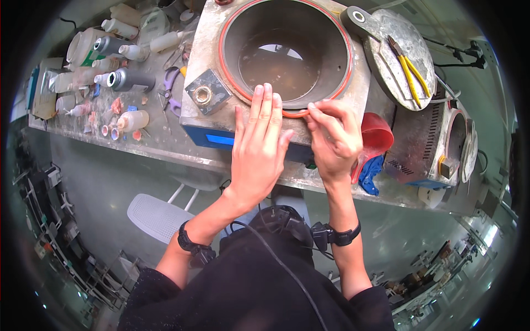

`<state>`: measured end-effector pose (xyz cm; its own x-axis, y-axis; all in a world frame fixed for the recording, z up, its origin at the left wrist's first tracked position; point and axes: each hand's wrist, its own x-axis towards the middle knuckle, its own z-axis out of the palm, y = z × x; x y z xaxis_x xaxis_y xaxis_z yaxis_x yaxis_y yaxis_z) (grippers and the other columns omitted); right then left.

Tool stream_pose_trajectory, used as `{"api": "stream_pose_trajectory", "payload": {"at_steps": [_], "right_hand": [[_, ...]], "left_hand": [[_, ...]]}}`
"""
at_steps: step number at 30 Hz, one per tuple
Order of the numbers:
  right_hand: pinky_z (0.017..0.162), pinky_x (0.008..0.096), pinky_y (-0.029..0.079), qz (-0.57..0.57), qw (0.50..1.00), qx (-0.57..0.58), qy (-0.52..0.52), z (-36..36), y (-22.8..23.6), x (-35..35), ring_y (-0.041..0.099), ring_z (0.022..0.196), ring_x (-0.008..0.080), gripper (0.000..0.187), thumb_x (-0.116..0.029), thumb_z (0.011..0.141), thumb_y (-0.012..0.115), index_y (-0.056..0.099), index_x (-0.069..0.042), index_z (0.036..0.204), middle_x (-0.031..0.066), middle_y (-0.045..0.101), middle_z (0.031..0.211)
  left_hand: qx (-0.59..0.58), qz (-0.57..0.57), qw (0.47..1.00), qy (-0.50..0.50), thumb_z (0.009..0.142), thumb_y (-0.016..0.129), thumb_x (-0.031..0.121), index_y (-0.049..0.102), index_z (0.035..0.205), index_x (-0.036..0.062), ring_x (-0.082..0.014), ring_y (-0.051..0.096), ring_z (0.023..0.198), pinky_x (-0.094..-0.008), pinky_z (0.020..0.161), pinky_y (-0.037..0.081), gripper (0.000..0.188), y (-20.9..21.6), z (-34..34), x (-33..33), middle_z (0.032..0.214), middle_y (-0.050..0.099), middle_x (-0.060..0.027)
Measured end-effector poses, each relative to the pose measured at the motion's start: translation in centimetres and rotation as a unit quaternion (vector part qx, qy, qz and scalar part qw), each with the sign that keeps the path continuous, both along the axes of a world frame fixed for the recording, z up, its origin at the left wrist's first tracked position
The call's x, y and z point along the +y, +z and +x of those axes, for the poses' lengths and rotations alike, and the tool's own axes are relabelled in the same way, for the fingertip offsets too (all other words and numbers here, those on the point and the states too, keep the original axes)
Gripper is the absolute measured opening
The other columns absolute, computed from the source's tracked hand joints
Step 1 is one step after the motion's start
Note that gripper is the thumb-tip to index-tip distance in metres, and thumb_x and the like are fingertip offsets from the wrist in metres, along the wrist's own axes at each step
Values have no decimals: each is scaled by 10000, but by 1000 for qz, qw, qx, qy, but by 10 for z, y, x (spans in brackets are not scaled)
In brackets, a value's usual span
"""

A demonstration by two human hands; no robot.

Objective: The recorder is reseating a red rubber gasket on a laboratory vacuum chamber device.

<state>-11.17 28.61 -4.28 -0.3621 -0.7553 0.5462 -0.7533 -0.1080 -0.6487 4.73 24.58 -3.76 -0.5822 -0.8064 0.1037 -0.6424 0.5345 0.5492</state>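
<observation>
Fingers (274,118) of the left hand (258,160) lie straight, the middle ones almost together and the little finger and thumb standing a bit apart; they grip nothing. Their tips reach across the near rim of a round grey chamber (337,60), over the line of the red ring (295,115) that runs around its mouth. Just beside them, the right hand (338,140) has its thumb and forefinger closed on that ring, its other fingers curled. Between the two hands, a short stretch of the ring shows at the chamber's near edge; farther round, it follows the rim.

Cloudy brownish liquid (279,69) stands in the bottom of the chamber. Around the mouth is the stained top of a metal housing (353,91) with a blue front, and a square block (203,95) with a round metal fitting sits left of the left fingertips. To the right of the right hand are a red scoop (376,138) and a crumpled blue item (371,175). Farther right, yellow-handled pliers (409,79) lie on a round grey lid (381,71). Purple-handled scissors (170,83) and many bottles (132,80) occupy the left of the bench (165,129).
</observation>
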Motion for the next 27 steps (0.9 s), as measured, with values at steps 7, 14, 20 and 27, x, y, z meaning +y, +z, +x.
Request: {"api": "stream_pose_trajectory", "payload": {"at_steps": [7, 14, 20, 27], "right_hand": [[757, 364, 546, 39, 996, 49, -69, 15, -2, 2, 637, 908, 245, 263, -12, 775, 831, 813, -60, 1033, 63, 680, 928], [778, 377, 549, 68, 995, 18, -75, 17, 5, 0, 633, 962, 253, 258, -2, 782, 815, 804, -62, 1033, 68, 690, 989], [809, 388, 544, 54, 996, 39, -55, 6, 3, -2, 642, 968, 258, 215, -14, 784, 814, 794, -60, 993, 59, 700, 990], [859, 397, 542, 69, 997, 14, -8, -10, 8, -3, 657, 1015, 279, 209, -5, 794, 795, 793, -58, 996, 59, 715, 1006]], "left_hand": [[204, 1, 979, 23, 942, 684, -23, 739, 1286, 41, -315, 584, 1383, -523, 1230, 308, 354, -9, -13, -18, 1342, 710, -127], [316, -14, 949, -10, 900, 693, -112, 745, 1227, -13, -311, 694, 1233, -477, 1136, 479, 345, -13, -12, -28, 1239, 750, -164], [288, -25, 955, -64, 861, 700, -112, 755, 1149, -5, -302, 716, 1186, -460, 1056, 559, 312, -15, -6, -39, 1181, 766, -157], [255, 7, 962, -99, 847, 671, -109, 755, 1166, 16, -295, 713, 1190, -441, 1053, 561, 353, -11, -3, -44, 1175, 768, -125]]}}
